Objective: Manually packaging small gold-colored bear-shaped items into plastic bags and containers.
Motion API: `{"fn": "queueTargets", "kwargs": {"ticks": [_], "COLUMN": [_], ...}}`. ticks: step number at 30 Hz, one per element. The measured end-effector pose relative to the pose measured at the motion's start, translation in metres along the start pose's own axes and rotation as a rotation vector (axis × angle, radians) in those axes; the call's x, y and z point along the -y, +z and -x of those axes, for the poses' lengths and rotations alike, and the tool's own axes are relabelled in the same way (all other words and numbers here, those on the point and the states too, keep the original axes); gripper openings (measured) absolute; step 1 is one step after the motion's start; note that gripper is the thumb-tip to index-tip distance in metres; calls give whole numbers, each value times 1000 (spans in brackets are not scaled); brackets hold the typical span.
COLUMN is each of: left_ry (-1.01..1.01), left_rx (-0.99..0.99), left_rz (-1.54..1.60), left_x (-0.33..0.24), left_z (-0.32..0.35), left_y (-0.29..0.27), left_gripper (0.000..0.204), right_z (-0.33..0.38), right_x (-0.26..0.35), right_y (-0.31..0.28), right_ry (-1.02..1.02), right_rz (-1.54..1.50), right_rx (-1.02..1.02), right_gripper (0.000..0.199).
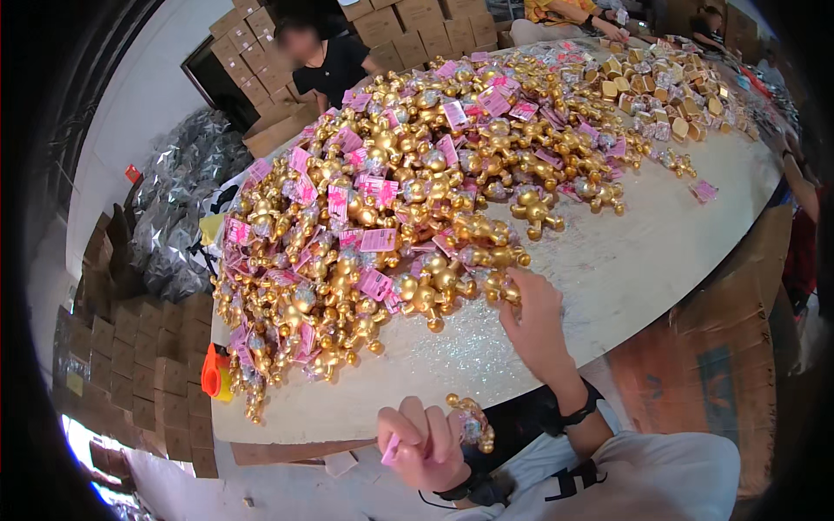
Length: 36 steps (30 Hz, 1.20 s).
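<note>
A big pile of shiny gold bear-like figurines point(426, 297) with clear glittery parts and pink cards point(378, 240) covers much of the table. Low in the view, my left hand point(423, 443) is closed, a bit of pink card point(391, 450) showing between its fingers. Another gold figurine with a glittery middle point(472, 424) hangs beside that hand's wrist; how it joins the card is hidden. At the pile's near right edge, my right hand point(536, 323) has its fingers closed on a gold figurine point(502, 285), which still touches its neighbours.
Silver glitter lies on the pale table point(643, 252). Farther back are gold-and-clear block-shaped pieces point(669, 95). An orange-and-yellow tape dispenser point(215, 373) is at the left edge. Cardboard boxes point(139, 356) and silver bags point(187, 191) stand left. Other people point(334, 69) are around the table.
</note>
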<state>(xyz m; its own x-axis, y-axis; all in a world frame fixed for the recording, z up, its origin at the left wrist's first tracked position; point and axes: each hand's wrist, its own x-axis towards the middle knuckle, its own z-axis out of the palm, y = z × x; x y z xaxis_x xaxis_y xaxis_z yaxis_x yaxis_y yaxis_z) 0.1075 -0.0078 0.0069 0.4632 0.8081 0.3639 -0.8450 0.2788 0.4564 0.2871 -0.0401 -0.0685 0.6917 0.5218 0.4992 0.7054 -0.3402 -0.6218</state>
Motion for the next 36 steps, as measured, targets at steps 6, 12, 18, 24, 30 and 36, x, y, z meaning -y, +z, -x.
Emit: {"fn": "queueTargets", "kwargs": {"ticks": [6, 12, 18, 24, 30, 36], "left_ry": [123, 124, 186, 150, 113, 53], "left_rx": [-84, -117, -34, -80, 182, 122], "left_rz": [-515, -493, -631, -853, -991, -1045], "left_x": [18, 24, 23, 19, 18, 20], "left_z": [-15, -22, -20, -17, -20, -18], "left_y": [1, -12, -21, -16, -11, -5], "left_gripper": [44, 59, 52, 61, 90, 70], "right_z": [-2, 13, 17, 15, 15, 18], "right_x": [26, 30, 34, 35, 46, 44], "right_y": [-22, -38, -48, -48, -48, -48], "right_ry": [97, -69, -26, -15, -260, -275], "right_rz": [-691, -1100, -1062, -1017, -659, -610], "right_rx": [-87, 84, 304, 244, 58, -12], "right_gripper": [38, 33, 39, 41, 33, 33]}}
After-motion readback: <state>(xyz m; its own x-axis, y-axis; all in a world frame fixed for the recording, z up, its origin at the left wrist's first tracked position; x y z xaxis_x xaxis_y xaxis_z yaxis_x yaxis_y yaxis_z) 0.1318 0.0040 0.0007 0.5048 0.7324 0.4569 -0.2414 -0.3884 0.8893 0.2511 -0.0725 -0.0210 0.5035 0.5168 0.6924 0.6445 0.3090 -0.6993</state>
